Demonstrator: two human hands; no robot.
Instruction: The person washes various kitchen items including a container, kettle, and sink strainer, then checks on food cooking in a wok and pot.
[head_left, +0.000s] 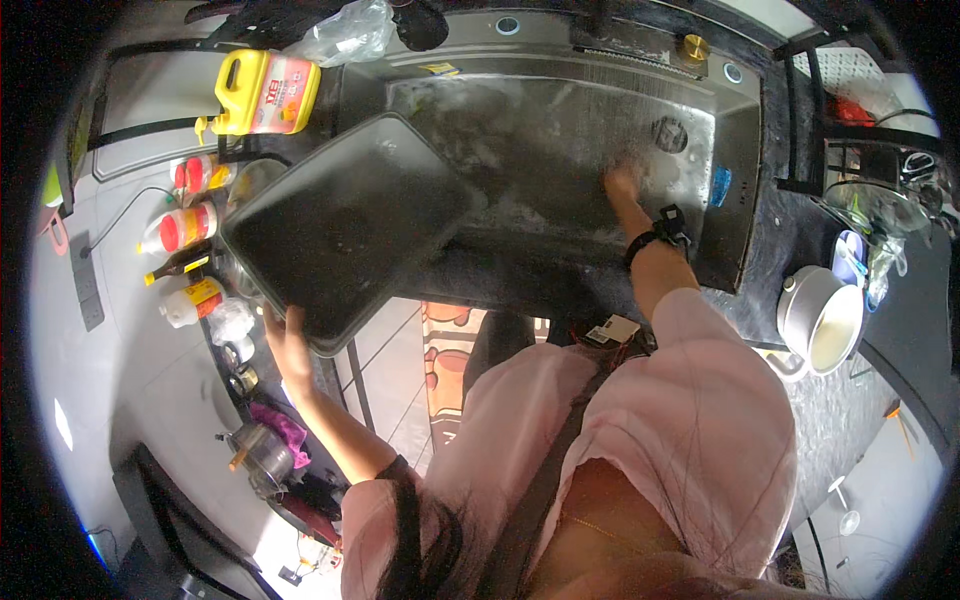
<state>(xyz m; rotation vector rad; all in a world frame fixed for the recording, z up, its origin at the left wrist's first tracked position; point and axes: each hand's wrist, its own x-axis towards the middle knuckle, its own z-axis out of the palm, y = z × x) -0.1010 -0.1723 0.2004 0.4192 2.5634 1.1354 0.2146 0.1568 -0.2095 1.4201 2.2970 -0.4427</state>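
Observation:
My left hand (289, 349) grips the lower left edge of a large dark rectangular tray (349, 232). The tray is tilted, with its far right side over the sink and its left side over the counter. Inside the wide dark sink (540, 217), my right hand (621, 182) reaches in under a sheet of falling water. Spray blurs its fingers, so whether they hold anything cannot be made out. The water drops from a slotted outlet (641, 64) in the sink's back rim. A round drain fitting (669, 133) lies just beyond the right hand.
A yellow pump jug (266, 94) stands at the back left, with several bottles (187, 229) below it along the wall. A white pot (821, 319) sits right of the sink. Inside the sink's right wall is a blue item (721, 186). A steel pot (262, 454) stands lower left.

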